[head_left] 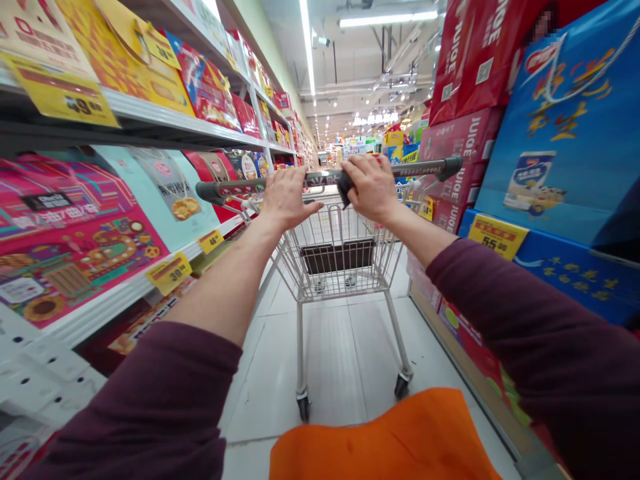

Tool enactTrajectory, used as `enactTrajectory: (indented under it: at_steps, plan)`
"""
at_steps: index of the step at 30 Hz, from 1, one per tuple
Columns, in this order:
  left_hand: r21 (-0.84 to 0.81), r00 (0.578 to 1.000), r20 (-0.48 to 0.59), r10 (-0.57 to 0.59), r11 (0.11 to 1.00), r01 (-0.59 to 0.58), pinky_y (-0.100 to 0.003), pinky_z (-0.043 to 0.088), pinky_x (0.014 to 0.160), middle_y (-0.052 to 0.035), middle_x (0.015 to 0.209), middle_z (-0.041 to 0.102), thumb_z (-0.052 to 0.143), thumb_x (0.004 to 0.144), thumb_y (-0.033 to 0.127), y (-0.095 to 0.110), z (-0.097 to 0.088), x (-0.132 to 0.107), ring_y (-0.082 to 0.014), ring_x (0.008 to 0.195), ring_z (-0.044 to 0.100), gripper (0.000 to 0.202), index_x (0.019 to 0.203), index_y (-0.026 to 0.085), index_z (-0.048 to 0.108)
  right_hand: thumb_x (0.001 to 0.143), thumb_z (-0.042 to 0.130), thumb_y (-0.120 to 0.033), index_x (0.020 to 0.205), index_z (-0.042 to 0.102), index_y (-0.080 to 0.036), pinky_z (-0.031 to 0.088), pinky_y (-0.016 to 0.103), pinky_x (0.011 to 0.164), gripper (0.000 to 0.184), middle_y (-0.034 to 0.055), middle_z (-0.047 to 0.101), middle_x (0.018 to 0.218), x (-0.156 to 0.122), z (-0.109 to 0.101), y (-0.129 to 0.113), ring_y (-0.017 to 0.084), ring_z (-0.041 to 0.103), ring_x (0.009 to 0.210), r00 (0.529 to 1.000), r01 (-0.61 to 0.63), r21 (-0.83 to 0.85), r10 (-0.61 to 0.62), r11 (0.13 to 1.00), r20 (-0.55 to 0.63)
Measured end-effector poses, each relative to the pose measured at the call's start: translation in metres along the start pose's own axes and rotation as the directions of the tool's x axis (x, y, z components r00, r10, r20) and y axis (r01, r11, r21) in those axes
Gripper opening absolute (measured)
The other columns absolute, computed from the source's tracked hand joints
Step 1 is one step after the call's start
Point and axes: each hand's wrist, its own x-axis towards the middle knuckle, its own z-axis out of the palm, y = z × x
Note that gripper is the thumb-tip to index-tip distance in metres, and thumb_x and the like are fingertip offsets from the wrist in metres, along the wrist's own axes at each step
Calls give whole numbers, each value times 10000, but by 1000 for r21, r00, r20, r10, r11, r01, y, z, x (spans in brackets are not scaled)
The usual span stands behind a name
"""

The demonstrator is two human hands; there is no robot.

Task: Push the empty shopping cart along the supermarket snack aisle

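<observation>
Gripping grey tubular handlebar (423,171) of silver wire shopping cart (337,257), straight ahead, with left bare hand (286,198) and right bare hand (371,188), both near centre. Can't identify black lump (345,189) beside right thumb. Should roll light, feel stiff, maybe steer twitchy; hold wider.

Here's the trolley basket (345,292), all smooth metal wire w/ a satin sheen, & that handlebar (420,169), plastic-looking, smooth, semi-matt. Now the floor tiles (327,353), slick & v. glossy, vs. the sleeves (500,320), soft matt cloth, approx. same finish on the orange cloth (385,440)! Blue gift bag (580,153), coated-paper look, smooth, glossy.
</observation>
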Motion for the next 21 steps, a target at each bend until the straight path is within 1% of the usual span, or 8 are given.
enactTrajectory:
  at_steps: [3, 5, 7, 10, 12, 15, 18, 21]
  plan:
    - [7, 999, -54, -3, 1000, 3, -512, 302, 1117, -113, 1260, 608, 631, 719, 450, 8, 5, 0, -324, 1215, 496, 592, 1255, 227, 515, 820, 412, -240, 1426, 437, -253, 217, 585, 1129, 607, 48, 512, 1402, -11, -9, 34, 318, 381, 1334, 997, -72, -15, 72, 997, -19]
    - [5, 996, -90, -5, 1000, 6, -533, 282, 1121, -106, 1239, 620, 615, 727, 445, 14, 8, 0, -324, 1215, 492, 555, 1233, 238, 522, 823, 403, -238, 1439, 422, -229, 231, 580, 1120, 616, 73, 504, 1405, -12, -8, 42, 331, 380, 1329, 995, -95, -22, 94, 995, -31]
    - [9, 995, -101, -24, 1000, 25, -560, 252, 1128, -111, 1248, 615, 611, 723, 435, 21, 9, 0, -334, 1227, 480, 552, 1230, 239, 519, 832, 393, -227, 1446, 410, -200, 244, 564, 1115, 616, 94, 490, 1411, -7, -3, 34, 333, 374, 1328, 996, -88, -26, 87, 996, -34]
    - [25, 994, -84, -72, 997, 74, -588, 204, 1142, -131, 1297, 583, 606, 717, 405, 28, 8, -1, -355, 1259, 452, 570, 1248, 224, 506, 854, 386, -218, 1439, 416, -196, 256, 527, 1116, 586, 93, 489, 1405, 8, 8, 5, 315, 365, 1326, 1000, -22, -15, 21, 1000, -20]
    - [27, 994, -70, -89, 995, 91, -592, 184, 1151, -124, 1322, 568, 592, 722, 387, 30, 5, -2, -355, 1276, 436, 576, 1268, 231, 488, 866, 399, -235, 1413, 449, -199, 275, 509, 1108, 551, 96, 504, 1385, 18, 15, -15, 310, 376, 1308, 999, 34, 13, -34, 999, -18]
    - [26, 993, -39, -108, 994, 110, -579, 170, 1165, -99, 1352, 546, 562, 740, 369, 30, 0, -4, -342, 1297, 414, 577, 1294, 249, 458, 866, 433, -243, 1368, 498, -221, 317, 514, 1070, 507, 99, 543, 1328, 26, 20, -24, 315, 418, 1251, 994, 104, 58, -102, 993, -40]
    - [22, 992, 2, -125, 992, 125, -564, 157, 1177, -92, 1383, 519, 540, 751, 370, 30, -5, -6, -336, 1313, 395, 590, 1317, 247, 435, 858, 450, -221, 1334, 522, -267, 350, 509, 1026, 483, 74, 567, 1277, 21, 18, -3, 304, 454, 1203, 987, 151, 68, -146, 986, -70]
    - [2, 992, 16, -123, 992, 123, -564, 131, 1183, -93, 1399, 506, 534, 751, 389, 32, -7, -7, -344, 1324, 379, 624, 1346, 246, 411, 837, 452, -204, 1276, 566, -253, 376, 499, 989, 456, 75, 590, 1239, 7, 8, 40, 297, 493, 1162, 987, 136, 53, -131, 989, -94]
